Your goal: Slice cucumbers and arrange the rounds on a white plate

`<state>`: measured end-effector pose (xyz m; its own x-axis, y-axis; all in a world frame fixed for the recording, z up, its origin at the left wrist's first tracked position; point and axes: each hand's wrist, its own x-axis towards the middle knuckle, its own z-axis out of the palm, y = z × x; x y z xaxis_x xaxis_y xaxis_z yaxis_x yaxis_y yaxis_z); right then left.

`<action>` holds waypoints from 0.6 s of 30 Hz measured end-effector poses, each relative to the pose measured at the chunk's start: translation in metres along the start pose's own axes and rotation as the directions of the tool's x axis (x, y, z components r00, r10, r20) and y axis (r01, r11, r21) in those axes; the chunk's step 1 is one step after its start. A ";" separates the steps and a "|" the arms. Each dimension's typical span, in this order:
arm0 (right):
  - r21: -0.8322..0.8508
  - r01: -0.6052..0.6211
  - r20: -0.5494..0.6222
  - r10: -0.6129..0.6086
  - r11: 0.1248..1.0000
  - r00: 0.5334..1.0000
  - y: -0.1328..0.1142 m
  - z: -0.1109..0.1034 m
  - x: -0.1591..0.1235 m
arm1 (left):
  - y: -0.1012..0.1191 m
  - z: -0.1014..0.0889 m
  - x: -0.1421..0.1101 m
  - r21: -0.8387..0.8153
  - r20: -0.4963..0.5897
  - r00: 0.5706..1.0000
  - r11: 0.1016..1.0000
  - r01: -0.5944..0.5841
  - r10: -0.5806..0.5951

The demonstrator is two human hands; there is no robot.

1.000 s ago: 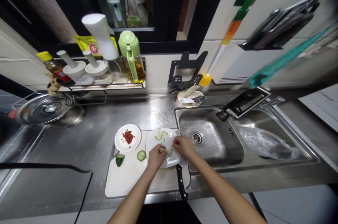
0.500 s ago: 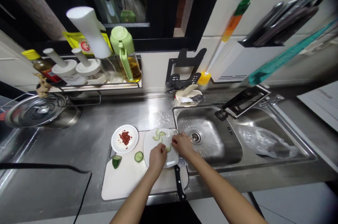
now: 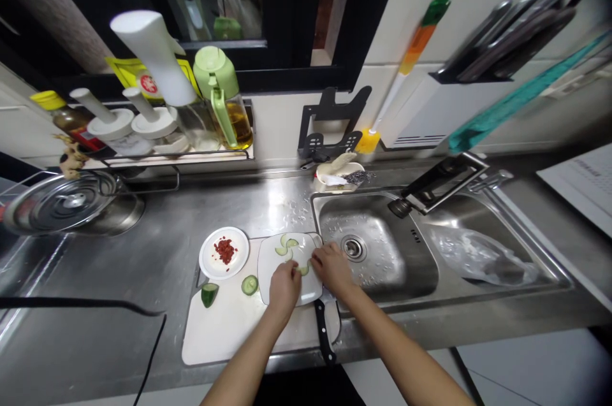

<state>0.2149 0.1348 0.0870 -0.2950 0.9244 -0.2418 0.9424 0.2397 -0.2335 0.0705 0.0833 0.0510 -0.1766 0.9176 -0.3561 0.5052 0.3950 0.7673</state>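
My left hand (image 3: pixel 284 287) and my right hand (image 3: pixel 329 268) meet over a white square plate (image 3: pixel 270 259) that lies on a white cutting board (image 3: pixel 224 329). Both hands have their fingers pinched together on a small cucumber piece (image 3: pixel 303 270) between them. Thin cucumber slices (image 3: pixel 285 245) lie at the plate's far side. A round cucumber slice (image 3: pixel 249 284) and a cucumber end (image 3: pixel 209 294) rest on the board to the left. A black-handled knife (image 3: pixel 321 334) lies on the board under my right wrist.
A small round plate (image 3: pixel 213 264) with chopped red chilli sits left of the square plate. A steel sink (image 3: pixel 382 259) with a tap (image 3: pixel 437 183) is at the right. Bottles stand on a rack (image 3: pixel 157 132) behind, a pot lid (image 3: pixel 60 202) at left, a black cable (image 3: pixel 86 307) near left.
Both hands stay together over the plate, shifting slightly. The view has drifted a little, so everything sits somewhat further left.
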 end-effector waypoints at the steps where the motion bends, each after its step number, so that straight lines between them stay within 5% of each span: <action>1: 0.006 -0.014 -0.020 0.014 1.000 1.000 0.000 0.002 -0.005 | 0.000 0.000 0.000 0.005 -0.001 1.000 1.000 0.001 -0.001; 9: -0.089 -0.015 -0.015 0.014 0.996 1.000 -0.010 0.028 -0.045 | 0.000 0.000 0.000 0.088 0.018 0.999 0.996 -0.029 0.027; 18: -0.126 -0.050 0.005 0.051 0.991 0.999 -0.013 0.035 -0.050 | -0.001 0.000 -0.001 0.064 0.003 0.999 0.997 -0.038 0.038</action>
<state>0.2120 0.0750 0.0689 -0.2470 0.9341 -0.2578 0.9684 0.2282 -0.1010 0.0707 0.0821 0.0509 -0.1546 0.9317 -0.3288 0.5645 0.3564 0.7445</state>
